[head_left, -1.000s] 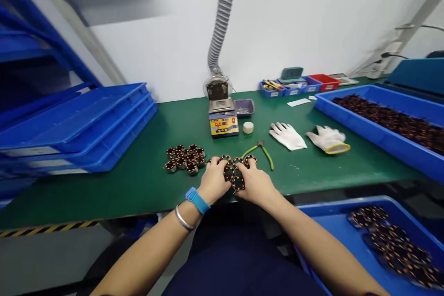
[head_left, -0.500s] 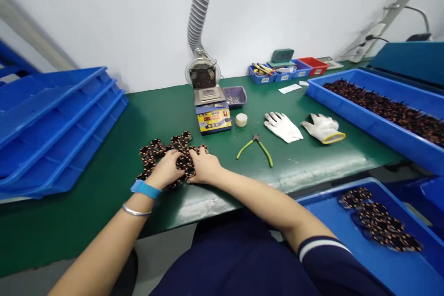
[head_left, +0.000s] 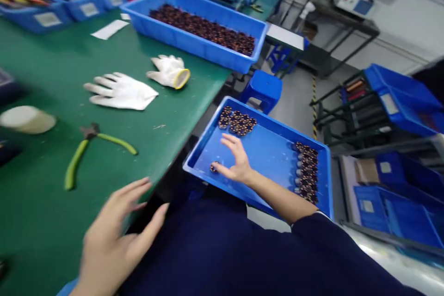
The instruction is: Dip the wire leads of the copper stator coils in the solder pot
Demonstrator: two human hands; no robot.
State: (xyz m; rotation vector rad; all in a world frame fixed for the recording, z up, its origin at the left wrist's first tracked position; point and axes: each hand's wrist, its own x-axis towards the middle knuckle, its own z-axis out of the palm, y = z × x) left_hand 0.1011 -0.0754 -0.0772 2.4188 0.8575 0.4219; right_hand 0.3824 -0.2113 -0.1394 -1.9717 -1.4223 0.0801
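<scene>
My right hand point(head_left: 236, 159) is stretched into a low blue tray point(head_left: 263, 148) beside the bench, fingers spread, its thumb next to a single small copper-wound coil part point(head_left: 214, 167). More such coil parts lie in a cluster point(head_left: 237, 122) at the tray's far end and in a row point(head_left: 306, 171) along its right side. My left hand point(head_left: 116, 229) hovers open over the near edge of the green bench point(head_left: 41, 203), holding nothing.
Green-handled cutters point(head_left: 93, 145), two white gloves point(head_left: 121, 91), a round white tub point(head_left: 27, 119) and a paper slip lie on the bench. A large blue bin point(head_left: 197, 32) full of coil parts stands at the back. A blue stool point(head_left: 262, 88) and shelving with blue bins stand to the right.
Both hands let go of the coil parts on the bench. The view swung right; my right hand reached into the low tray and my left hand lifted open.
</scene>
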